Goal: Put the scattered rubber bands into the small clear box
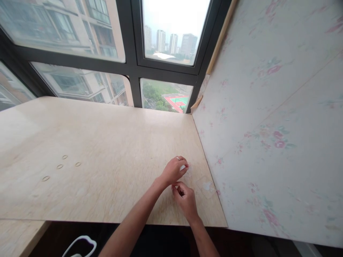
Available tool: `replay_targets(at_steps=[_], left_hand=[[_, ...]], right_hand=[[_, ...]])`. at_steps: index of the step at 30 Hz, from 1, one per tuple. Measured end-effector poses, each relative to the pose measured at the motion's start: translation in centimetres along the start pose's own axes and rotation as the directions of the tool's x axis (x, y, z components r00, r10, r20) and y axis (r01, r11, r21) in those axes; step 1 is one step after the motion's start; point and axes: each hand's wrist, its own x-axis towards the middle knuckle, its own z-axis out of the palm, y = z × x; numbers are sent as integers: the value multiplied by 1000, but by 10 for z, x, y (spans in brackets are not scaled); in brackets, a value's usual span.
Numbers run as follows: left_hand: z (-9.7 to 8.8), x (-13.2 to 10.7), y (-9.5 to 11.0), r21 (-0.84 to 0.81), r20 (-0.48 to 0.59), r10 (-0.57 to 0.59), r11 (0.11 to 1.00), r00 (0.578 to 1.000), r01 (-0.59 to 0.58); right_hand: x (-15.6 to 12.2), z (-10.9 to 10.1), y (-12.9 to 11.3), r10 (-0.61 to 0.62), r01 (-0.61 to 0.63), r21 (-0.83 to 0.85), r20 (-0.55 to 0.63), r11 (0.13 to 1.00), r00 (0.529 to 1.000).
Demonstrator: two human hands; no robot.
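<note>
Both my hands are over the right part of a light wood table (102,150), close to the flowered wall. My left hand (174,169), with a ring on one finger, has its fingers pinched on something small and pale that I cannot make out. My right hand (185,200) sits just below it, fingers curled and pressed together near the same spot. What they grip is too small to name. A clear, faintly shiny patch (206,186) lies on the table just right of my hands.
Several small rubber-band-like rings (62,165) lie on the left part of the table. A flowered board (273,135) forms the wall on the right. Dark-framed windows (134,67) stand behind the table. A white loop (83,244) shows below the front edge.
</note>
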Motion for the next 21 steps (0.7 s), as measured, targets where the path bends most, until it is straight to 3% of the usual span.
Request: replay_targets(at_steps=[5,14,18,21], left_hand=[[-12,-12,-5,-64,-46,-21,998,999,18],[-53,-65,-38,-1,-125,-175,984,977,176],[-57,-71,-52,25,-124,-217,975,968,222],[-55,-69,-57,10,-155,-229,972,961,234]], right_hand=[[0,-3,-5,11,-11,3,15,1000,1000],[-1,-3,0,23,-23,-1,27,1000,999],[1,0,-7,119,-127,121,72,985,990],[7,12,-30,173,-195,248,106,949,979]])
